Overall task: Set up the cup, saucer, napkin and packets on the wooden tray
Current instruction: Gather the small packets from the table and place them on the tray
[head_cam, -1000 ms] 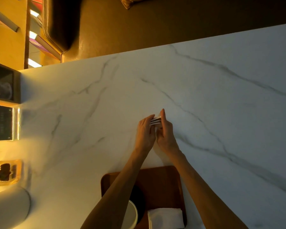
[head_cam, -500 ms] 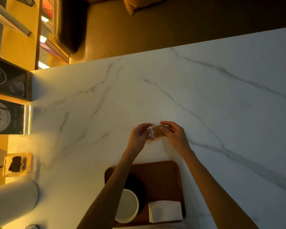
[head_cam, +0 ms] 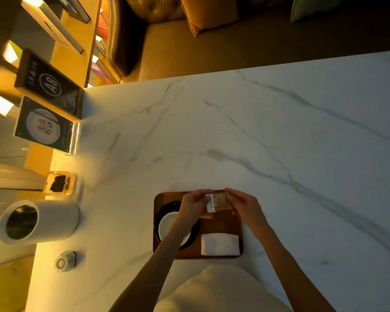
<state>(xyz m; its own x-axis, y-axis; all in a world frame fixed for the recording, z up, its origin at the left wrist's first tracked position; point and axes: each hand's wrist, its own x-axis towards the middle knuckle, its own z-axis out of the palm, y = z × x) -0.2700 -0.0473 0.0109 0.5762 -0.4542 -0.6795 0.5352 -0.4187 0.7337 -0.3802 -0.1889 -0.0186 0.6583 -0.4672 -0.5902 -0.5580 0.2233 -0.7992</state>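
A wooden tray (head_cam: 221, 226) lies on the marble table near me. On its left half stands a white cup (head_cam: 170, 225) on a dark saucer (head_cam: 167, 207), partly hidden by my left forearm. A folded white napkin (head_cam: 220, 244) rests at the tray's near right corner. Both hands hold a small stack of packets (head_cam: 218, 202), brown on top with a white edge, just above the tray's far right part. My left hand (head_cam: 195, 204) grips the stack's left side and my right hand (head_cam: 245, 209) its right side.
A white cylindrical holder (head_cam: 38, 221) lies on its side at the left edge, with a small round device (head_cam: 64, 262) nearer me and a clear box of dark bits (head_cam: 59, 183) beyond it. Two dark table signs (head_cam: 45, 123) stand at the far left. The marble table (head_cam: 279, 143) stretches right.
Both hands have drawn the packets back from the bare marble to above the tray's far right part. The view has tilted down, showing more of the tray and the left-side items.
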